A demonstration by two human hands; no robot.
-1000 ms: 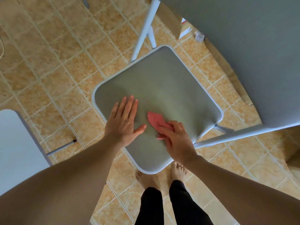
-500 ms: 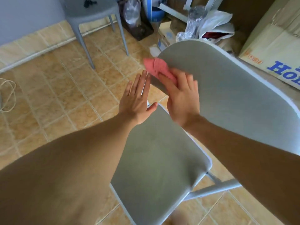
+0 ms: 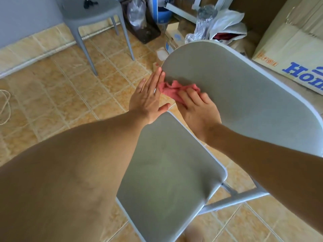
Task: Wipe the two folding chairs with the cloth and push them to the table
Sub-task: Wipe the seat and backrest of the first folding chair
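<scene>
Here, cloth (image 3: 173, 90): pink, bunched against the backrest of the folding chair (image 3: 244, 95), near its left edge.
Right hand (image 3: 197, 110): fingers curled over the cloth.
Left hand (image 3: 148, 98): flat, fingers straight, just beside the cloth.

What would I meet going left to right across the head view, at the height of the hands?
A cord on the floor → left hand → pink cloth → right hand → folding chair's backrest → cardboard box.
</scene>
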